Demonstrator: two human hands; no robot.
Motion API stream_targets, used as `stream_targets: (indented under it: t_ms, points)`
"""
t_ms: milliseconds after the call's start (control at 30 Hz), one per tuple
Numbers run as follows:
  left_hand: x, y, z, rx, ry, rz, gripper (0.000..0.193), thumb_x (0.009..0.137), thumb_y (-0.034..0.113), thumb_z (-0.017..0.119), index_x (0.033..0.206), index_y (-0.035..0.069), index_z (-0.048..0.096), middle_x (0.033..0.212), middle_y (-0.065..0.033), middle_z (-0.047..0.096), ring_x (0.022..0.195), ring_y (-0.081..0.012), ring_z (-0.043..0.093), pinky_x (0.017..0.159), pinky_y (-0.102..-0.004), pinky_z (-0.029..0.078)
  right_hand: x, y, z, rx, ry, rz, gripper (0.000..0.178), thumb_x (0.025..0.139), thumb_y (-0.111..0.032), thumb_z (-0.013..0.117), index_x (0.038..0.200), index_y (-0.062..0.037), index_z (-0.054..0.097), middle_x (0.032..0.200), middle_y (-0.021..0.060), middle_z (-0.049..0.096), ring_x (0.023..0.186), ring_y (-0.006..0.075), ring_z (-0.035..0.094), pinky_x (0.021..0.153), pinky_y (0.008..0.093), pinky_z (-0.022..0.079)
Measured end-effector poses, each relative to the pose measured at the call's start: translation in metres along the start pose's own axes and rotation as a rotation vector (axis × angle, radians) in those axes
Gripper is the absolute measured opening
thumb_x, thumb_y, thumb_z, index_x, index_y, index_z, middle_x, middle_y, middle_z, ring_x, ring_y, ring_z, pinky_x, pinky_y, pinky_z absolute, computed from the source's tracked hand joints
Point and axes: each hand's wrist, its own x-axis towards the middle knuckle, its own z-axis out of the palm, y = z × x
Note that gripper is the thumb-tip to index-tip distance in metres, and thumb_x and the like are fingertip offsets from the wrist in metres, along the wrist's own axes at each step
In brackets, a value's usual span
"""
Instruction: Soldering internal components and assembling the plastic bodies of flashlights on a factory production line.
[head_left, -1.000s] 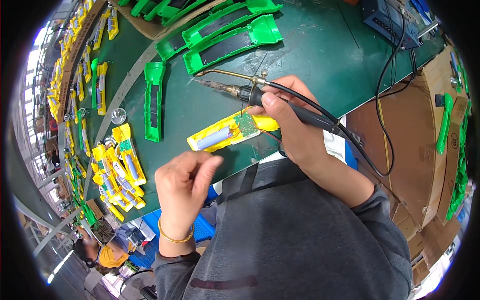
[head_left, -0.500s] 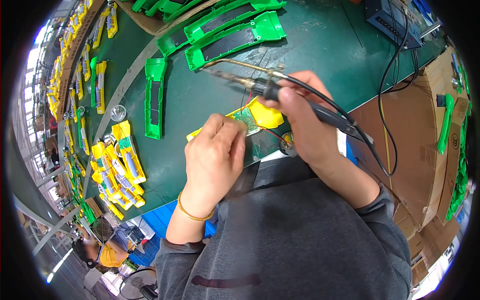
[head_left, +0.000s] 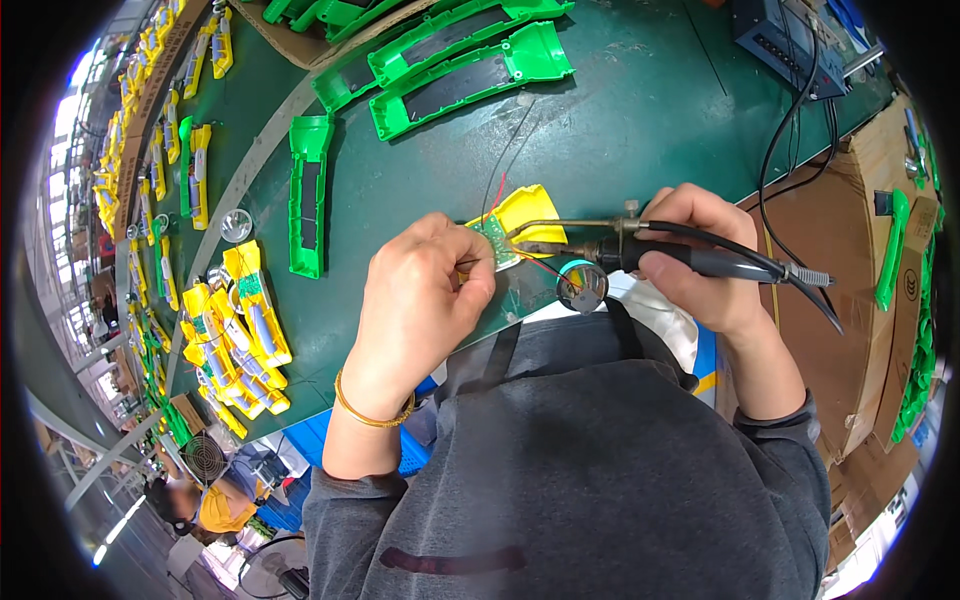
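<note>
My right hand [head_left: 705,255] is wrapped round a soldering iron [head_left: 690,260] with a thin brass feed tube along it. Its tip meets a small green circuit board [head_left: 496,240], which sits in a yellow plastic housing [head_left: 535,215]. My left hand [head_left: 425,290] is closed in a pinch at the board's left side, over part of the housing; what the fingertips grip is hidden. Red and black wires rise from the board. Another pair of wires runs to a round black-rimmed part [head_left: 582,287] at the table's near edge.
Green housing shells [head_left: 455,95] lie at the back, and one stands alone [head_left: 309,200] farther left. Yellow assemblies [head_left: 240,345] are heaped at left, near a clear round cup [head_left: 236,226]. A blue control box [head_left: 785,45] with black cables sits far right, above cardboard boxes [head_left: 810,250].
My right hand has swung the soldering iron down and right, bringing its tip from above the table onto the circuit board. My left hand stays beside the board, its fingers slightly shifted.
</note>
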Motion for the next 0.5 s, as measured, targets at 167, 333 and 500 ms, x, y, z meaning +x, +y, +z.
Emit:
stream_targets:
  t_ms: [167, 333, 500]
  points:
    - [0.001, 0.000, 0.004, 0.012, 0.021, 0.003, 0.005, 0.067, 0.001, 0.062, 0.070, 0.004, 0.058, 0.065, -0.0095, 0.051, 0.057, -0.0269, 0.054, 0.053, -0.0368, 0.044, 0.006, -0.006, 0.003, -0.090, -0.098, 0.026, 0.016, 0.066, -0.001, 0.068, 0.076, -0.0009, 0.055, 0.068, 0.0026, 0.054, 0.058, 0.0087, 0.046, 0.053, 0.0237, 0.035]
    - [0.001, 0.003, 0.005, -0.004, 0.027, -0.013, 0.006, 0.067, 0.002, 0.062, 0.069, 0.003, 0.057, 0.065, -0.0097, 0.051, 0.057, -0.0264, 0.054, 0.053, -0.0367, 0.043, 0.007, -0.009, 0.004, -0.097, -0.091, 0.015, 0.017, 0.065, -0.001, 0.068, 0.075, -0.0014, 0.055, 0.067, 0.0021, 0.054, 0.058, 0.0083, 0.047, 0.053, 0.0232, 0.036]
    - [0.001, 0.004, 0.006, 0.002, 0.039, -0.002, 0.006, 0.067, 0.002, 0.062, 0.070, 0.003, 0.057, 0.065, -0.0101, 0.051, 0.057, -0.0276, 0.054, 0.053, -0.0373, 0.044, 0.008, -0.014, 0.002, -0.161, -0.093, 0.009, 0.017, 0.065, 0.000, 0.068, 0.075, -0.0013, 0.055, 0.068, 0.0019, 0.054, 0.057, 0.0080, 0.048, 0.053, 0.0228, 0.035]
